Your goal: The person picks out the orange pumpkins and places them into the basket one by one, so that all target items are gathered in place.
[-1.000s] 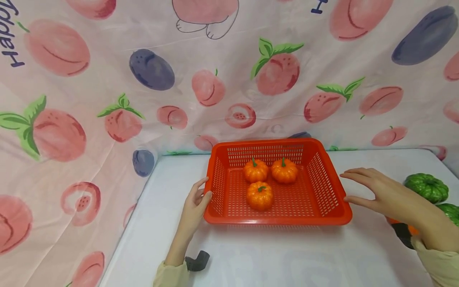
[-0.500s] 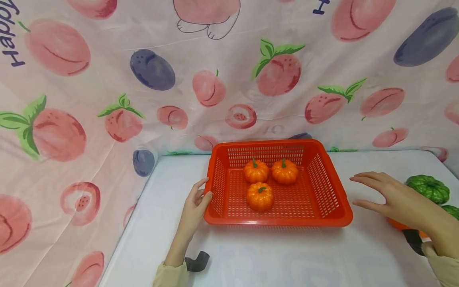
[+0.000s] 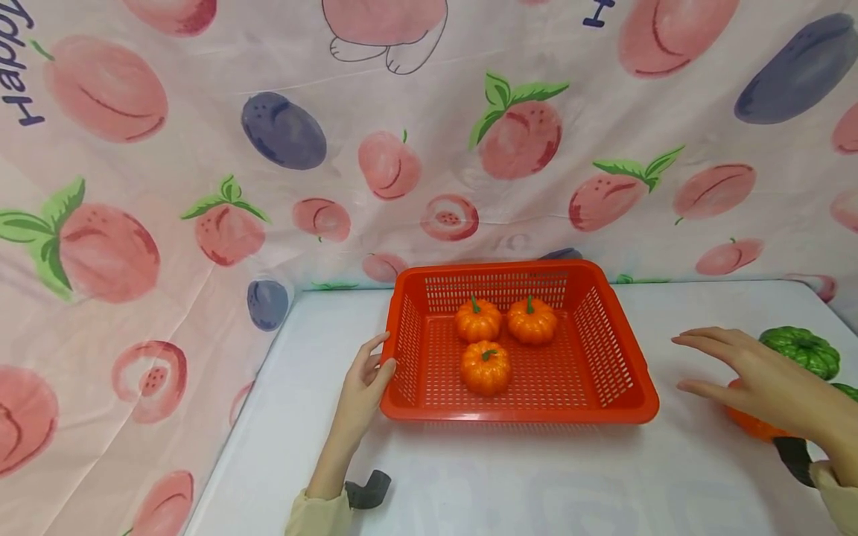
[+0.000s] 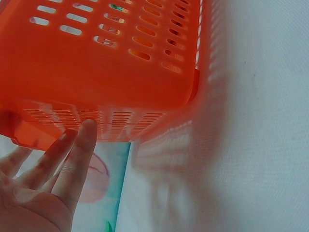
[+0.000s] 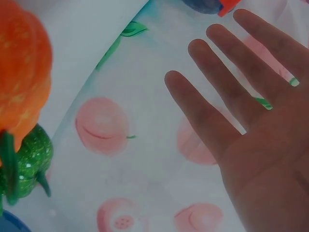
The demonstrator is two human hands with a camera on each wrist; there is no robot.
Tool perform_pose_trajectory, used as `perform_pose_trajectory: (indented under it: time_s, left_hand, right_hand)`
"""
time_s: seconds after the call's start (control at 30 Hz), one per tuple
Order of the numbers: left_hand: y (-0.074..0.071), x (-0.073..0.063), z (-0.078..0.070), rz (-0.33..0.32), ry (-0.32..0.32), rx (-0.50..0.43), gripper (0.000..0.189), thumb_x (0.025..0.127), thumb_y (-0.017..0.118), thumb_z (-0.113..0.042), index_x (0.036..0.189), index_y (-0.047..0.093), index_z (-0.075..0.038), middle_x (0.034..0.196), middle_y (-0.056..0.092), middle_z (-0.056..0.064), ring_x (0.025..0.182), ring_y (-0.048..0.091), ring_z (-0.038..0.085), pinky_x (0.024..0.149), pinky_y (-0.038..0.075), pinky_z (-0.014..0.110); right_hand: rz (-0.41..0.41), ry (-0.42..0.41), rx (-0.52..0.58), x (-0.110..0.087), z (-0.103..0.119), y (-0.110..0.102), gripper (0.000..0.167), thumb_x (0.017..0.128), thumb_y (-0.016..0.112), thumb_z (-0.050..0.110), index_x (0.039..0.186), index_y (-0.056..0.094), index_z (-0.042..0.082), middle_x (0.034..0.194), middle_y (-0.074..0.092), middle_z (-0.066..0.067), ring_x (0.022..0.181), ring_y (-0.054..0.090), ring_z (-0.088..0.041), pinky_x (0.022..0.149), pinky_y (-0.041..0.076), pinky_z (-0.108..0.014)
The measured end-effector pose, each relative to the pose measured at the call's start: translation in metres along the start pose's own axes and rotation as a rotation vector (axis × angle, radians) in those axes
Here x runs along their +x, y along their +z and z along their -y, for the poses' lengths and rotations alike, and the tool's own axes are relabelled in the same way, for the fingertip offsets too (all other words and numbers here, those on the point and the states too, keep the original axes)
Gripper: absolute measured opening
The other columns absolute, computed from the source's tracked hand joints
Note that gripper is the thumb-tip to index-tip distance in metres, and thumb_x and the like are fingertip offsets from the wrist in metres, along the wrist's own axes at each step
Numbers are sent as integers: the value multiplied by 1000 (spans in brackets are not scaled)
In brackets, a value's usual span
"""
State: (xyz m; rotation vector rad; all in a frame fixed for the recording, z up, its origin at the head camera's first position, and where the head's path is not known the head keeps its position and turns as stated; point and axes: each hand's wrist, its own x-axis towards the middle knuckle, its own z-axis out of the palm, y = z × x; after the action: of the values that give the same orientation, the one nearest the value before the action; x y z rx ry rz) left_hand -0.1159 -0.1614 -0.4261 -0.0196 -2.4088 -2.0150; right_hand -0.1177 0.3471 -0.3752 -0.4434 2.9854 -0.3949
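Note:
A red plastic basket [image 3: 519, 412] with slotted walls sits on the white table, three small orange pumpkins [image 3: 486, 368] inside it. My left hand [image 3: 362, 383] is at its left side, thumb and fingertips right at the rim; the left wrist view shows the fingers [image 4: 79, 162] straight, tips against the basket wall. To the right, apart from the basket, my right hand [image 3: 754, 372] is spread and holds nothing. Partly hidden behind that hand is another orange pumpkin [image 3: 757, 426]. Just beyond lies a green pumpkin [image 3: 801, 351].
A second green pumpkin [image 3: 847, 391] shows at the right edge. Behind the table hangs a fruit-print cloth [image 3: 429, 149], which also runs along the left side. A blue rounded edge [image 5: 12, 223] appears in the right wrist view's lower corner.
My right hand has drawn away from the basket's right rim toward the right, uncovering more of the orange pumpkin there. The left hand and basket stay practically where they were.

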Motion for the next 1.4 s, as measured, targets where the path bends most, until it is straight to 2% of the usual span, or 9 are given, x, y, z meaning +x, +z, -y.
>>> perform_pose_trajectory:
  time_s: [0.13,0.33,0.57,0.73,1.13,1.4]
  left_hand:
    - [0,0,1,-3,4,5,48,100,60,-22,146,46,-22,128,62,19,111,64,32,89,57,31]
    - [1,0,0,-8,7,11,48,100,60,-22,146,46,-21,128,62,19,111,64,32,89,57,31]
    - [0,0,0,-10,9,16,48,100,60,-22,146,46,-21,128,62,19,111,64,32,89,57,32]
    - [0,-1,0,-9,6,18,48,100,61,-25,146,46,-22,128,62,19,112,64,32,89,57,34]
    - [1,-1,-1,-5,1,13,48,100,60,-24,146,46,-22,127,62,19,111,65,32,89,57,36]
    - [1,-1,-2,-6,4,9,48,100,60,-24,146,46,-22,127,62,19,110,65,32,89,57,34]
  right_hand:
    - [14,15,-17,-3,-7,3,74,80,79,50,133,58,2,133,52,-28,117,45,-46,88,43,-72]
    - [49,31,-24,-5,-17,6,73,76,84,40,132,58,3,133,51,-29,115,45,-47,86,45,-71]
    - [68,54,-34,-8,-20,7,72,75,85,38,130,59,1,131,51,-32,113,43,-50,84,45,-71]
    - [73,56,-47,-10,-23,8,69,73,87,36,126,61,-1,125,54,-33,108,47,-49,81,50,-67]
    - [76,71,-47,-12,-33,16,73,69,87,43,123,63,-1,124,54,-34,105,48,-48,77,53,-63]
    - [81,82,-39,-13,-39,21,71,69,88,41,120,64,-2,120,56,-34,100,50,-47,77,54,-63]
